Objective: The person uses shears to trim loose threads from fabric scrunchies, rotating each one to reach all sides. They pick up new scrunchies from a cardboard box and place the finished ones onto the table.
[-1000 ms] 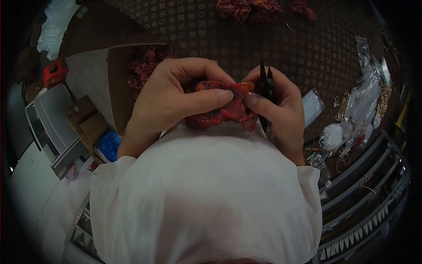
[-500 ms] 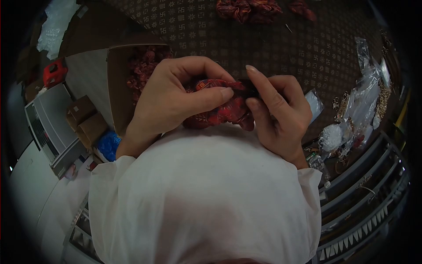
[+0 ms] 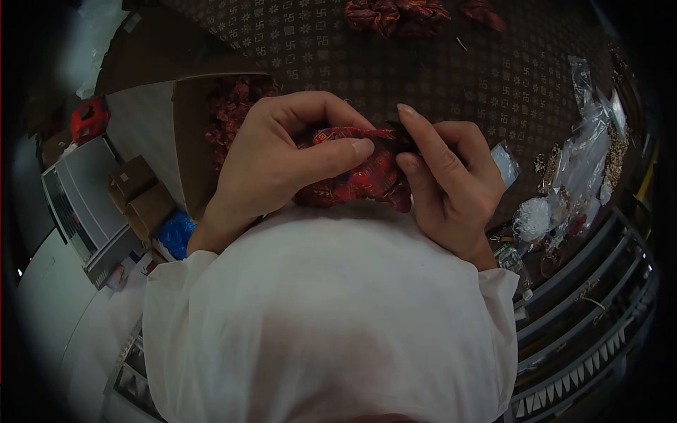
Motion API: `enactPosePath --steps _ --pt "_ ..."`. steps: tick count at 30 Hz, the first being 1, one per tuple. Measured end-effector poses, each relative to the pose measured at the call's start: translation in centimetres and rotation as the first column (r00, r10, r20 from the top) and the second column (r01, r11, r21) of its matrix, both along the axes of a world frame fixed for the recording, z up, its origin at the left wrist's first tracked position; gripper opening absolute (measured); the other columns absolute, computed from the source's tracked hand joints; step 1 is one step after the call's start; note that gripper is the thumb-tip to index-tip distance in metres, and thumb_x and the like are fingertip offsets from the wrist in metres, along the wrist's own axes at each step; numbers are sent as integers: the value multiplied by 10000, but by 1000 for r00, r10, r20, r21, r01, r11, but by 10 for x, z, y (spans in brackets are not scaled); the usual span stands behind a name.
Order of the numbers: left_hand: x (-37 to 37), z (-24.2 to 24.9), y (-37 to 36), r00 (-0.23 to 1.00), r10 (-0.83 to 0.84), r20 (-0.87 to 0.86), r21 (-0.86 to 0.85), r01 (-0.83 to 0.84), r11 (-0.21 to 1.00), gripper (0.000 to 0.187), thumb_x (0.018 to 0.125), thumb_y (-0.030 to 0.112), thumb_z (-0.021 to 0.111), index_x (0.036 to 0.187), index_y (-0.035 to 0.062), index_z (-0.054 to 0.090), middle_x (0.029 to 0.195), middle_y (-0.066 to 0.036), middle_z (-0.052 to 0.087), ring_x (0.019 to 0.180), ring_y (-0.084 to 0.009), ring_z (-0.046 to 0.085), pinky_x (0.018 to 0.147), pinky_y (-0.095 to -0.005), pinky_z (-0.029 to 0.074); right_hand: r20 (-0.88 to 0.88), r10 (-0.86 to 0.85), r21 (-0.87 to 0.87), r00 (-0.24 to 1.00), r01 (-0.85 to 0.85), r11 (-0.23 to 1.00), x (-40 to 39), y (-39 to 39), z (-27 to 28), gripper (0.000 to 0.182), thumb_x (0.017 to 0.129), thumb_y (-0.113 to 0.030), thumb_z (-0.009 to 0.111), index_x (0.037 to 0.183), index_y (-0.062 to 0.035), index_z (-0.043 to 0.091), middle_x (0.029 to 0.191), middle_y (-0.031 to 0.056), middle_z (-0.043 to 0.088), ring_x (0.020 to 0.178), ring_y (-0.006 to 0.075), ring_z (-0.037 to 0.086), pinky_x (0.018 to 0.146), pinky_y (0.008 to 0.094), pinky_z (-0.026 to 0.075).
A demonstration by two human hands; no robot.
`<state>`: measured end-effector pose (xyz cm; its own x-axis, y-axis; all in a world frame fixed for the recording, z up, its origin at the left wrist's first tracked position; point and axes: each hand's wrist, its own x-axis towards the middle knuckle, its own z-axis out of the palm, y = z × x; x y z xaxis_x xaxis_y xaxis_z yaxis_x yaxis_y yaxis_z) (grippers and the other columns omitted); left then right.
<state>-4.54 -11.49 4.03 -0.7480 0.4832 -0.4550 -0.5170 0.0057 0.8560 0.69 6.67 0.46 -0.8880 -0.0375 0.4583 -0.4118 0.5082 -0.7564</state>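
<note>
A bunched piece of red patterned fabric (image 3: 363, 180) is in front of my chest, over the patterned tablecloth. My left hand (image 3: 285, 148) pinches its upper edge between thumb and fingers, and a narrow strip of the cloth points right from the fingertips. My right hand (image 3: 451, 176) is closed around a small dark tool (image 3: 400, 134), its thumb and index finger on either side. The tool's dark tip lies against the end of the strip; most of it is hidden by the fingers.
An open cardboard box (image 3: 190, 141) of red fabric pieces stands at the left. More red bundles (image 3: 398, 17) lie at the far edge. Clear plastic bags (image 3: 582, 158) and chains are at the right, above a grey metal rack (image 3: 578, 317).
My right hand and the dark tool have shifted slightly right. More of the strip's pointed end shows between the hands. My left hand keeps its pinch.
</note>
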Motion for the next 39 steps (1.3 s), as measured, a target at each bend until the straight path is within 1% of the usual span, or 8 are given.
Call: enactPosePath --steps 7,11,13,17,19,25,31,39 --pt "-1 -1 0 998 -65 -25 -31 64 997 121 760 55 676 858 -4 635 723 -16 623 659 -39 562 581 -162 446 17 -2 -33 1000 2 999 -1 -1 -1 390 680 -68 724 1058 -30 638 691 79 543 539 142 502 432 240 402" --pt "0 -1 1 999 -48 -9 -45 48 998 117 762 50 672 859 -3 636 720 -12 620 657 -36 558 579 -163 441 8 1 -28 1000 -1 1000 -2 -1 -2 381 693 -63 716 1063 -26 634 698 79 542 539 134 497 434 234 399" --pt "-1 0 1 999 -52 -16 -17 51 999 119 762 49 670 863 -4 636 714 -8 616 648 -32 550 574 -161 438 53 -67 -53 996 70 996 -1 -1 1 370 707 -59 705 1067 -20 630 703 77 539 537 130 490 435 230 394" --pt "-1 0 3 999 -28 -17 -20 28 999 119 763 47 669 865 -5 636 706 -4 612 640 -32 545 573 -160 434 116 -82 -79 990 92 993 -1 4 5 357 721 -72 698 1066 -12 629 715 77 540 534 125 483 436 230 391" --pt "-2 0 1 999 -49 8 -28 49 998 123 759 45 671 866 -6 637 705 -7 612 641 -35 547 579 -162 435 70 56 -90 996 -50 995 -1 6 6 358 710 -92 703 1052 -15 636 694 79 540 529 138 488 436 239 397" --pt "-2 0 -1 998 -70 -10 -18 69 997 115 746 36 672 851 -7 650 698 -11 612 639 -39 551 583 -168 439 -34 79 43 996 -77 996 -2 6 0 376 655 -128 716 1017 -45 657 644 64 530 528 172 512 434 261 405" --pt "-2 -1 -3 994 -97 52 26 95 995 84 733 16 668 812 -8 657 696 -12 619 644 -40 561 582 -169 445 -106 115 78 988 -107 991 -4 7 -3 385 646 -160 718 1013 -58 658 651 54 528 520 167 513 434 259 403" --pt "-2 0 -3 995 -94 25 13 94 995 71 725 14 673 792 -6 657 690 -8 616 630 -33 550 569 -163 435 -131 124 128 984 -108 986 -4 7 -3 365 659 -192 711 1003 -80 664 661 42 523 515 155 504 426 251 392"
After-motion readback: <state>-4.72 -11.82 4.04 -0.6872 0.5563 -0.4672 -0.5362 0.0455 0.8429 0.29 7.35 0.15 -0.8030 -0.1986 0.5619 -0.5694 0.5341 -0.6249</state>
